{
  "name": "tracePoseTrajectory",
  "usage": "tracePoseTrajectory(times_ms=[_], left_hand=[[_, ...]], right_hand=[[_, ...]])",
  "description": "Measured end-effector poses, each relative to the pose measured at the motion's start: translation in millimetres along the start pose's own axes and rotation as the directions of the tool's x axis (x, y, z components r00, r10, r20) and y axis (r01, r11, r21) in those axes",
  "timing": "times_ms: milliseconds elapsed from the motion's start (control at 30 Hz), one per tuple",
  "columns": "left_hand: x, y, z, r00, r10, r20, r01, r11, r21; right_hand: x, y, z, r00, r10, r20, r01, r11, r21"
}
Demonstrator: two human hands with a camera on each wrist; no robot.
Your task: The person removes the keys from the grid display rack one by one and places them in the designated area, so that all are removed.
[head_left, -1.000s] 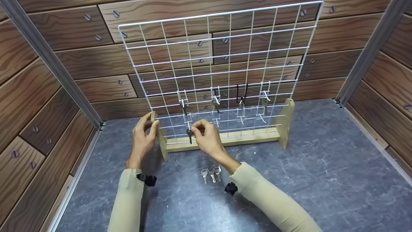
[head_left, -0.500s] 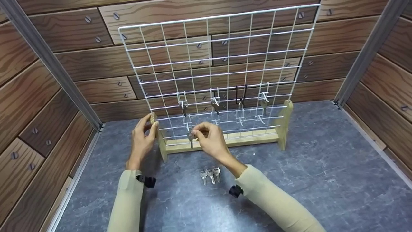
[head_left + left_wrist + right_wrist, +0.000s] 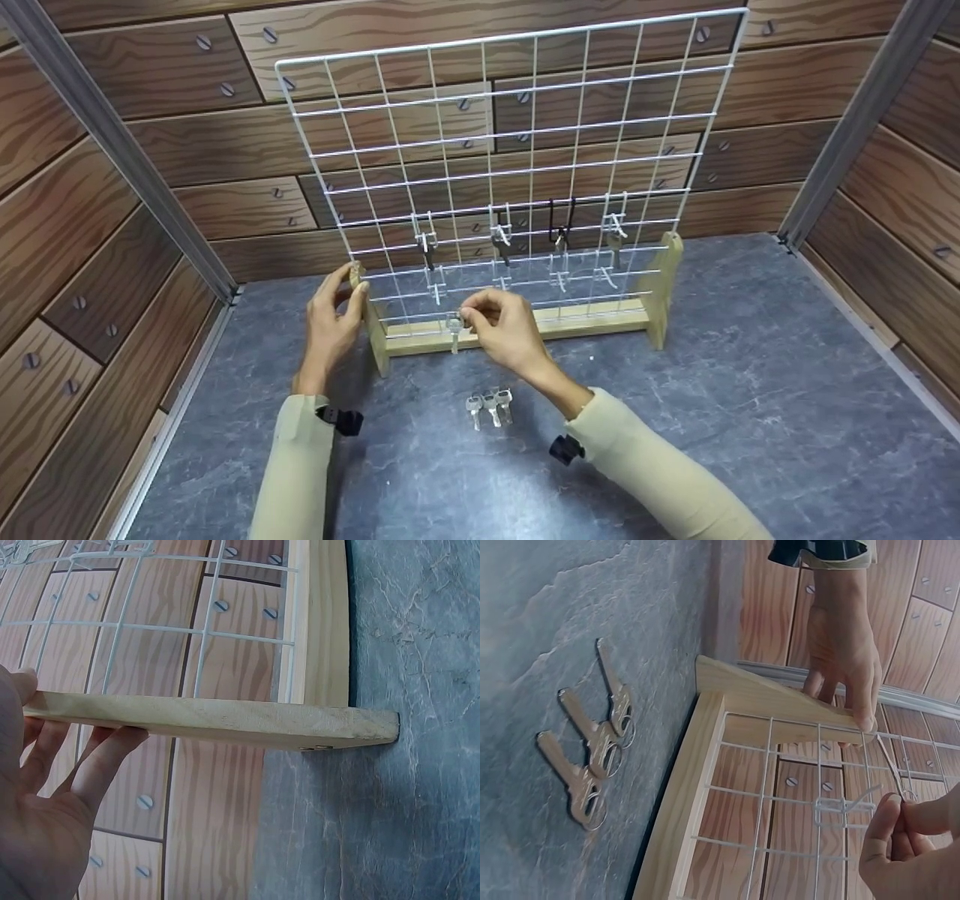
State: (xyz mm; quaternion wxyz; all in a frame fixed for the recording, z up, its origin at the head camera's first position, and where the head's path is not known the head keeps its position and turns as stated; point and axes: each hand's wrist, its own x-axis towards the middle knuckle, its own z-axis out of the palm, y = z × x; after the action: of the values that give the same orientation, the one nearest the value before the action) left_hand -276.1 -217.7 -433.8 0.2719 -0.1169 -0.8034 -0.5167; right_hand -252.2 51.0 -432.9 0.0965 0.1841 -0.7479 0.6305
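Note:
My right hand (image 3: 510, 334) pinches a key (image 3: 454, 330) by its top between thumb and fingertips. In the right wrist view the key (image 3: 889, 761) points away from the fingers, close to a white wire hook (image 3: 844, 806). A small gap separates it from the lower left hook (image 3: 437, 289) in the head view. My left hand (image 3: 332, 322) holds the upper end of the left wooden upright (image 3: 225, 716), thumb on one side and fingers on the other. Three keys with rings (image 3: 490, 409) lie side by side on the grey marbled tabletop.
A white wire grid (image 3: 510, 142) stands in a wooden base (image 3: 585, 319). Keys hang on its upper row of hooks, one a black hook (image 3: 561, 217). More hooks (image 3: 559, 277) sit in the lower row. Wood-patterned panels (image 3: 97, 300) enclose the sides and back.
The right hand has drawn the key away from the lower left hook, slightly right and down. The left hand has stayed on the upright.

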Motion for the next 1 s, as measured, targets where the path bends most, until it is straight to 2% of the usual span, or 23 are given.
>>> tracePoseTrajectory(times_ms=[200,300,533,667,867,1000], left_hand=[[5.0,-25.8,4.8,1.000,-0.027,-0.013,0.027,0.999,0.021],[6.1,-33.6,4.6,0.999,-0.035,-0.004,0.036,0.999,0.028],[6.2,-35.6,2.0,0.999,-0.030,0.018,0.029,0.999,0.023],[5.6,-35.1,2.3,1.000,-0.010,0.016,0.010,1.000,0.027],[3.8,-36.7,5.1,0.999,0.024,-0.021,-0.023,0.998,0.064],[3.4,-37.3,6.4,0.995,0.077,-0.055,-0.073,0.994,0.078]], right_hand=[[-5.1,3,-9,0.999,0.034,0.018,-0.034,0.999,-0.009],[-6.7,6,-13,0.999,0.042,0.023,-0.041,0.999,-0.012],[-8.5,15,-25,0.996,0.087,0.036,-0.086,0.996,-0.031],[-10.4,20,-29,0.995,0.086,0.056,-0.083,0.995,-0.055],[-16.7,28,-34,0.994,0.056,0.090,-0.047,0.994,-0.095],[-18.9,32,-38,0.994,0.052,0.092,-0.043,0.995,-0.091]])
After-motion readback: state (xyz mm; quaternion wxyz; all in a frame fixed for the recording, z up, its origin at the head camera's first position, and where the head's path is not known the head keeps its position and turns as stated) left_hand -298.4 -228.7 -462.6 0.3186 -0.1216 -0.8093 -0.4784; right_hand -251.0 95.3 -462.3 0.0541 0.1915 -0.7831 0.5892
